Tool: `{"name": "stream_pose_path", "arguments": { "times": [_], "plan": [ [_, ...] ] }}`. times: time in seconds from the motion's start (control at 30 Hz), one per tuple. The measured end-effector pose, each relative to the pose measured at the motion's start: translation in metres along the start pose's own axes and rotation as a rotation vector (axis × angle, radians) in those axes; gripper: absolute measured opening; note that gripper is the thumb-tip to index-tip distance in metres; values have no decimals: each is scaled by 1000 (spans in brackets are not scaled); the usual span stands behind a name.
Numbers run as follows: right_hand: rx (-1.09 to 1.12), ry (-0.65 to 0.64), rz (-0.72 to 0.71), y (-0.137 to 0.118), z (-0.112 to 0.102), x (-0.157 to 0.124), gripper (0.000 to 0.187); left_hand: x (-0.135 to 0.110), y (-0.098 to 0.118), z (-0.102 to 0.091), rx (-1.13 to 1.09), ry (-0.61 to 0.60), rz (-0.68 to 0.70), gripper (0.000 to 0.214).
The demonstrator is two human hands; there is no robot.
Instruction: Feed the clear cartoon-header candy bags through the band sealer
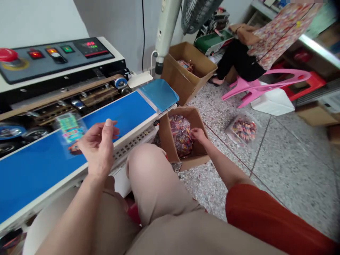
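Observation:
My left hand (98, 143) hovers over the blue conveyor belt (127, 111) of a sealing machine, its thumb and fingers loosely apart with nothing visible in them. Just beside it, a clear plastic packet with a colourful printed label (69, 129) lies on the belt by the rollers, partly blurred. My right hand (198, 135) is at the open cardboard box (195, 161) past the belt's end. Its fingers are pinched together at the edge of a heap of shiny, multicoloured packets (182, 134); what they grip, if anything, is too small to make out.
The machine's control panel (61, 55) has lit switches and a red button (9, 56). Behind stands a larger cardboard box (183, 83), near a fan (196, 14). A filled clear bag (243, 129) lies on the floor. Another person (281, 35) sits near a pink chair (268, 83).

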State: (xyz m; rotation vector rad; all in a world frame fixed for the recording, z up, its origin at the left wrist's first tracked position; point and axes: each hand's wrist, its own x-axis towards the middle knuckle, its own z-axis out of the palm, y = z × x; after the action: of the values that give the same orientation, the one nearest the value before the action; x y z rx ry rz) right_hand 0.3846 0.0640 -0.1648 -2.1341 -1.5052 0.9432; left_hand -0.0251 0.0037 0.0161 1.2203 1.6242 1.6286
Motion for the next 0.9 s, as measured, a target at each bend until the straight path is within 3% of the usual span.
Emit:
{"name": "stream_pose_path", "arguments": {
  "times": [0.07, 0.17, 0.33, 0.43, 0.73, 0.9],
  "plan": [
    [-166, -55, 61, 37, 9, -10, 19, -5, 1, 3, 62, -48, 28, 31],
    [-408, -161, 67, 67, 35, -18, 13, -12, -1, 4, 151, -101, 99, 31],
    [-675, -336, -76, 75, 88, -9, 51, -18, -14, -1, 324, -142, 99, 25],
    [-788, -387, -175, 73, 105, -2, 63, -21, -21, -3, 362, -165, 84, 21],
    [-964, -442, -395, 75, 114, 11, 48, -24, -27, 4, 411, -208, 88, 13],
    [-977, -447, -510, 80, 112, 11, 50, -24, -27, 8, 413, -223, 105, 12]
  ]
}}
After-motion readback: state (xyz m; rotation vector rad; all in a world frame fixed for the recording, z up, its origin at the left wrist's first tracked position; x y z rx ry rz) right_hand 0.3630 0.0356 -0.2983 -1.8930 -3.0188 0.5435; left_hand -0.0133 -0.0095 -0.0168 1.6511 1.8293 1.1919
